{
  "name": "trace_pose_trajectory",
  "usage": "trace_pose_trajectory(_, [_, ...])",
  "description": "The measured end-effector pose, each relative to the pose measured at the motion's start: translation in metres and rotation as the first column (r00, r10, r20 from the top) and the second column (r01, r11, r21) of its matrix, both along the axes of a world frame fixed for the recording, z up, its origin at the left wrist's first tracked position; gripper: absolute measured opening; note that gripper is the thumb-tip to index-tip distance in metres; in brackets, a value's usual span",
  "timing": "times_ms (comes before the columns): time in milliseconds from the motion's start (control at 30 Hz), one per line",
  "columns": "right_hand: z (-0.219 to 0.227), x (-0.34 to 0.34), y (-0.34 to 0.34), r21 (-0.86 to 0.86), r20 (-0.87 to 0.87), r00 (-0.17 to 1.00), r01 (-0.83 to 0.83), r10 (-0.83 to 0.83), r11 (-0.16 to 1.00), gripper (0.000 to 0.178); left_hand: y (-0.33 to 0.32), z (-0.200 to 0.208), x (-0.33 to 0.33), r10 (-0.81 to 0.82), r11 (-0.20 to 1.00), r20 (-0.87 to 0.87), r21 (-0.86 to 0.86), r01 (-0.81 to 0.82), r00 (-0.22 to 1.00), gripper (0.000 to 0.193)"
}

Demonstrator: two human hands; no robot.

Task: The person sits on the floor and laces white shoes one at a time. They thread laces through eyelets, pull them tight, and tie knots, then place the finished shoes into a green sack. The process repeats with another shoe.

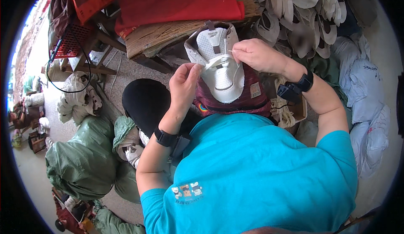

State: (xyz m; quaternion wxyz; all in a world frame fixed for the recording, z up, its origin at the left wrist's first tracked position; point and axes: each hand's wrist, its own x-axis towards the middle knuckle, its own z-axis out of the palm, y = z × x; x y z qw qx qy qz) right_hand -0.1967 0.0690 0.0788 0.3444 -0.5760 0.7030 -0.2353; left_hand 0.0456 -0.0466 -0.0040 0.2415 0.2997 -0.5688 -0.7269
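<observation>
A white mesh shoe upper (223, 80) with a beige collar rests against the dark red striped cloth (210, 104) over my lap, toe end toward me. A pale shoelace (219, 60) crosses its middle. On the left of the upper, my left hand (185, 79) pinches one lace end between thumb and fingertips. My right hand (257, 54) pinches the other lace end on the right side. The lace runs between the two hands across the upper.
A wooden table (155, 38) with a red cloth bag (181, 4) stands ahead. Many shoe uppers (301, 13) hang at the far right. A box of laces (286, 115) sits by my right side. Green sacks (84, 158) lie left, pale sacks (364, 95) right.
</observation>
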Motion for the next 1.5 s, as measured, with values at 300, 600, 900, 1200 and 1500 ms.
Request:
trace_pose_trajectory(300, [0.020, 0.010, -0.031, 0.084, -0.601, 0.770, -0.203, 0.212, 0.975, 0.026, -0.011, 0.001, -0.005, -0.022, 0.998, 0.024, -0.058, 0.023, 0.999, 0.022])
trace_pose_trajectory(600, [0.023, 0.044, -0.041, 0.324, -0.830, 0.333, -0.363, 0.447, 0.873, 0.016, -0.029, 0.009, -0.010, -0.036, 0.952, 0.305, -0.281, 0.126, 0.952, 0.020])
trace_pose_trajectory(900, [0.041, 0.014, -0.042, -0.054, -0.794, 0.547, -0.495, 0.263, 0.867, 0.031, -0.022, 0.057, -0.027, 0.080, 0.588, 0.481, -0.730, 0.348, 0.873, 0.017])
trace_pose_trajectory(1200, [0.048, -0.028, -0.043, 0.032, -0.561, 0.673, -0.563, 0.481, 0.826, 0.027, -0.060, 0.074, -0.026, -0.184, 0.215, 0.459, -0.844, 0.491, 0.869, 0.027])
trace_pose_trajectory(1500, [0.018, -0.044, -0.025, -0.213, -0.639, 0.677, -0.612, 0.365, 0.762, 0.020, -0.060, 0.063, -0.036, -0.061, 0.237, 0.462, -0.854, 0.462, 0.885, 0.022])
